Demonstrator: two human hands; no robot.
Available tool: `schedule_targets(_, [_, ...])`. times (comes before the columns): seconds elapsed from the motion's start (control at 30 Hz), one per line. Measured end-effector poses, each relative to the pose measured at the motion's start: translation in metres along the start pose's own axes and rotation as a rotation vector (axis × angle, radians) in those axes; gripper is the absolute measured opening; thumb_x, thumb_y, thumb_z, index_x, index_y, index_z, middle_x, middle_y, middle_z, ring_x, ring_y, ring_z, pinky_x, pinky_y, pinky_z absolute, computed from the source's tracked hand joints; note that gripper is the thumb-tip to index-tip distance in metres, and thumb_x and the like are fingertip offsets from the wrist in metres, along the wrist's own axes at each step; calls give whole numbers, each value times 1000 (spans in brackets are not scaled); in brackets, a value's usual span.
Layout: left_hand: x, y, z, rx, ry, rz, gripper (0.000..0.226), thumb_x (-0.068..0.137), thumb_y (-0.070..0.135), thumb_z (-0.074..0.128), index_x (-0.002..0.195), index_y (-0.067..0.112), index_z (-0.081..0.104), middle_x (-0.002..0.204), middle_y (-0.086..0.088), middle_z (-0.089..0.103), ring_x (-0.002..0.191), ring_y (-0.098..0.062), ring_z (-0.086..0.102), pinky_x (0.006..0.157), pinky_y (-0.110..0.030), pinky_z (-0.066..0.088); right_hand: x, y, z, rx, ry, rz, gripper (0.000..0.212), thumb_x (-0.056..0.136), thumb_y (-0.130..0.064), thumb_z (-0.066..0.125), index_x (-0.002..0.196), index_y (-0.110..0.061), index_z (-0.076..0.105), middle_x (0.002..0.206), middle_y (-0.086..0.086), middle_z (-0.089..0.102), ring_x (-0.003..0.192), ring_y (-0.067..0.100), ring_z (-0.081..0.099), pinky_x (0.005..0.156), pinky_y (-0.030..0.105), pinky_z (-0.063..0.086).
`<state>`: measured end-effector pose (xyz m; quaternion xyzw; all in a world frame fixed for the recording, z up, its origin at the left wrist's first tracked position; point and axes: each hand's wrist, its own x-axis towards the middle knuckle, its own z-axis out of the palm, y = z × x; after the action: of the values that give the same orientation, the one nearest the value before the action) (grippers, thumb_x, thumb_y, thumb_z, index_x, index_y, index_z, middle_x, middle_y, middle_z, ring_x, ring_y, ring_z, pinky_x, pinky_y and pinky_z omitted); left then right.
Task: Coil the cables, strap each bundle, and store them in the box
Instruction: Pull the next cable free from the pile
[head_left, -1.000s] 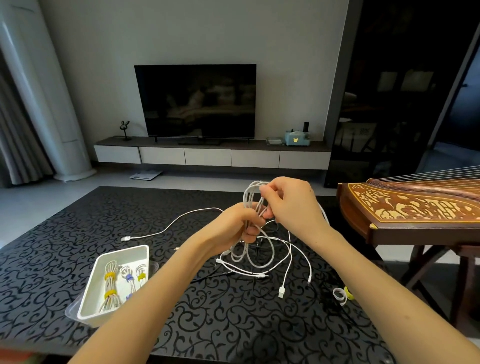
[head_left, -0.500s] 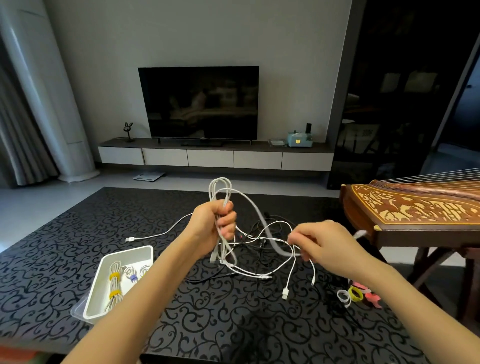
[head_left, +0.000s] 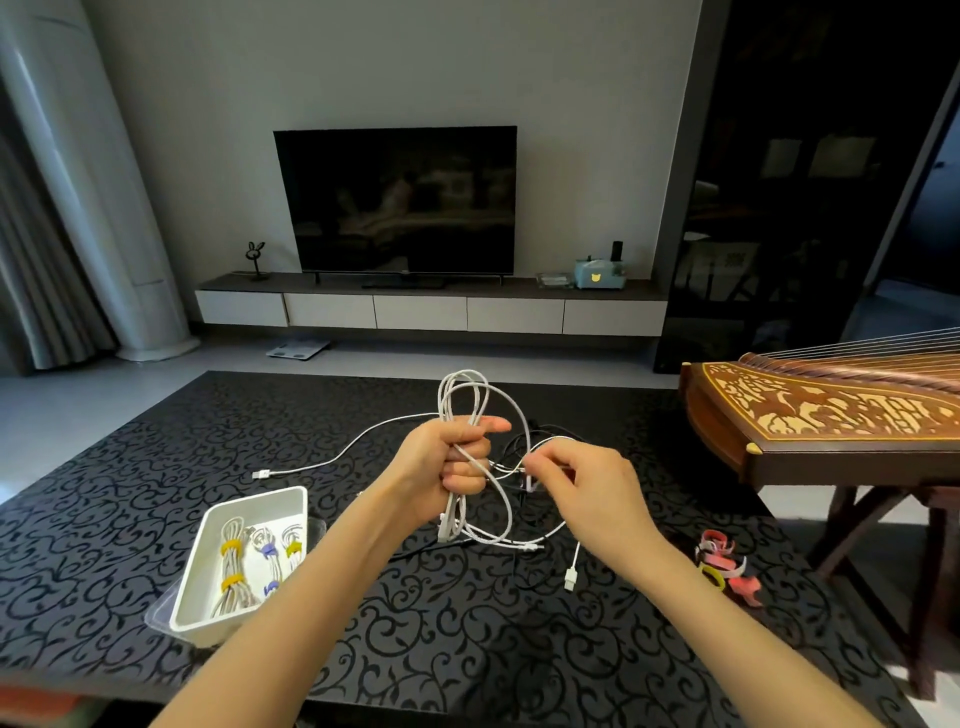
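A: One white coil (head_left: 464, 395), fisted tight in left hand (head_left: 447, 465). Right hand (head_left: 592, 488) pinches its loose tail just beside.
B: Risk?
A: Tail prob. tangled w/ loose cables (head_left: 521, 544) under both hands. A hard tug and the loops slip. Box (head_left: 260, 501) sits below-left of left hand.

The white cable (head_left: 441, 397) has a matt, finely braided-looking jacket. The white box (head_left: 249, 512) looks like smooth plastic with a soft sheen. The black table top (head_left: 130, 519) is glossy, with a scroll pattern that catches the light. The zither (head_left: 810, 415) is polished, lacquered wood with pale inlay. The television screen (head_left: 395, 202) is glossy and reflective.
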<state>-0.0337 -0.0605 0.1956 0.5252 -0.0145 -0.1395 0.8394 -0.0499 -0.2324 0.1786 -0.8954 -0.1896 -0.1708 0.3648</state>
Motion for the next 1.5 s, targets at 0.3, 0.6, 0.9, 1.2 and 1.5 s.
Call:
schedule_targets(0.3, [-7, 3, 1, 243, -237, -34, 23, 98, 7, 34, 92, 3, 56, 48, 5, 26, 37, -2, 21, 33, -13, 22, 13, -3, -6, -79, -178, 48, 45, 91, -38, 57, 134, -34, 45, 86, -12, 67, 84, 7, 60, 77, 28, 44])
schedule_targets(0.6, [-13, 8, -3, 719, -122, 111, 31, 102, 13, 35, 72, 11, 46, 68, -2, 45, 64, -14, 45, 68, -30, 47, 27, -10, -16, 362, -16, 53, 11, 90, -12, 61, 81, -15, 66, 64, 3, 69, 54, 4, 58, 53, 18, 46])
schedule_targets(0.9, [-9, -3, 14, 448, -85, 128, 35, 103, 13, 30, 85, 6, 60, 81, -13, 68, 79, -26, 66, 82, -35, 56, 34, -18, -4, 178, 42, 62, 25, 82, -18, 70, 68, -24, 50, 67, 4, 67, 66, 18, 66, 69, 37, 54])
schedule_targets(1.2, [1, -5, 18, 222, -38, 89, 31, 103, 18, 33, 73, 15, 37, 51, 6, 33, 42, -5, 26, 40, -17, 32, 44, -9, -14, 51, 12, 46, 22, 90, -43, 55, 86, -30, 72, 80, -9, 67, 79, 9, 61, 79, 33, 49])
schedule_targets(1.5, [12, 18, -3, 4, 147, 132, 29, 99, 18, 45, 71, 13, 43, 44, 9, 23, 33, -1, 19, 30, -13, 17, -21, 21, -12, 434, -683, 80, 30, 102, -19, 38, 105, -9, 66, 75, 3, 65, 76, 12, 62, 83, 18, 47])
